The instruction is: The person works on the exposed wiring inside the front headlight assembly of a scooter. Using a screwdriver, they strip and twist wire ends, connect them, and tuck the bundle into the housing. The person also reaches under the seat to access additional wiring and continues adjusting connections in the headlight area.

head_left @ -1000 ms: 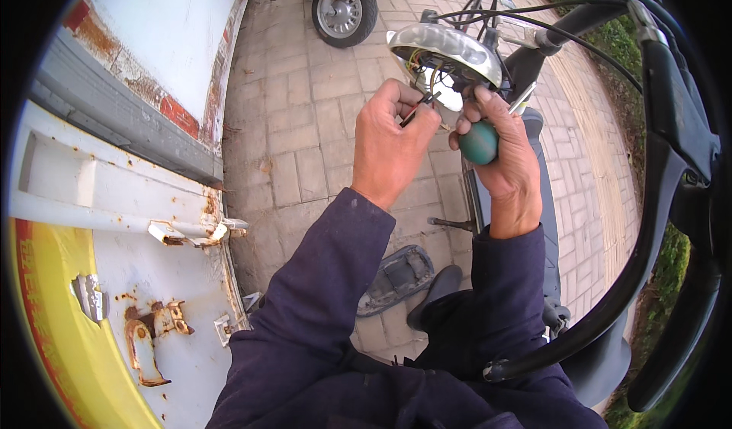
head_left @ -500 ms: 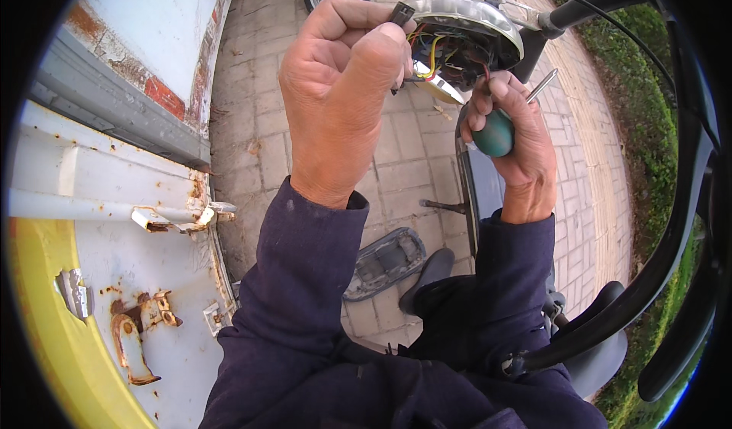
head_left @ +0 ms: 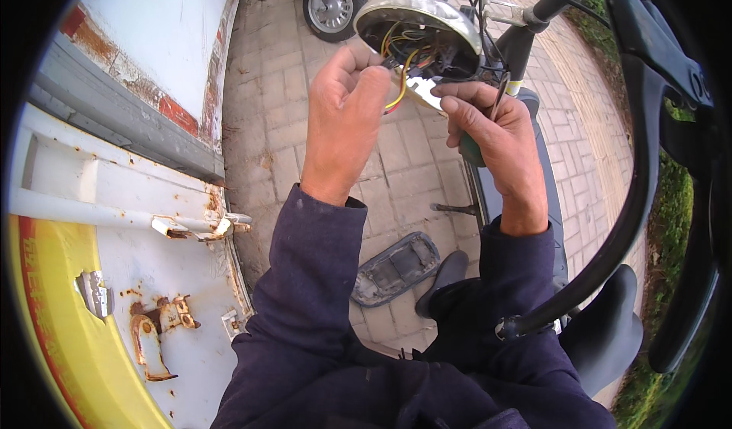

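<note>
An opened round headlight [head_left: 418,6] with a clear rim shows a tangle of coloured wires [head_left: 406,75] in its dark housing. At the opening's left edge, my left hand [head_left: 345,120] is closed in a pinch on a small black connector [head_left: 391,62], mostly hidden by the fingertips. My right hand [head_left: 497,136] is closed around a screwdriver, its green handle [head_left: 470,152] partly covered by the palm and its metal shaft [head_left: 500,97] pointing up past the knuckles. The right index finger reaches toward a white piece [head_left: 423,94] below the housing.
Black cables and a bicycle-like frame [head_left: 644,147] curve along the right. A grey plastic tray-like part [head_left: 396,269] lies on the paving. To the left stands a rusty white metal panel [head_left: 183,261] with a latch. A pink scooter's wheel [head_left: 334,14] is at the top.
My left hand has brought the black connector down to the wires at the headlight's opening. My right hand has turned, so the screwdriver shaft points more upright. The whole view has shifted somewhat.
</note>
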Tool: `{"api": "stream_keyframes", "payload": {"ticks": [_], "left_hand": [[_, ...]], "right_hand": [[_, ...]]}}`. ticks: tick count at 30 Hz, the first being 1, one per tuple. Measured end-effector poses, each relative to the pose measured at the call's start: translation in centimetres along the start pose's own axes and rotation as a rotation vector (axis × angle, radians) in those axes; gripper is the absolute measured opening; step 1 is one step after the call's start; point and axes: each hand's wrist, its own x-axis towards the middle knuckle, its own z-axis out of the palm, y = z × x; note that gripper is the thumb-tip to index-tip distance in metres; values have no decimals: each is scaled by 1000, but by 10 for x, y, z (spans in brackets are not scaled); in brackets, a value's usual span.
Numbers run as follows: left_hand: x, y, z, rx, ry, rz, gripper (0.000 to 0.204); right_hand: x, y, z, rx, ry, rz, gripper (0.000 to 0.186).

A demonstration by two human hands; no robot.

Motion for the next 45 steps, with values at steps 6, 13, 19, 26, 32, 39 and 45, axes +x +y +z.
{"api": "stream_keyframes", "payload": {"ticks": [6,13,19,26,32,39,45], "left_hand": [[3,2,-9,38,26,-16,11],[9,0,-9,5,15,31,13],[19,-9,5,456,38,305,45],[22,-22,36,909,378,535,61],[33,-27,33,922,506,607,37],[37,-24,23,831,506,662,31],[32,-21,24,889,485,753,32]], "right_hand": [[25,-7,-41,-33,273,18,33],[128,-14,-46,-213,34,-38,33],[147,-28,-36,95,-81,202,31],[135,-39,-23,138,-234,167,19],[125,-38,-20,75,-121,79,17],[119,-40,-22,140,-45,-68,21],[118,-38,-24,328,9,15,23]]}}
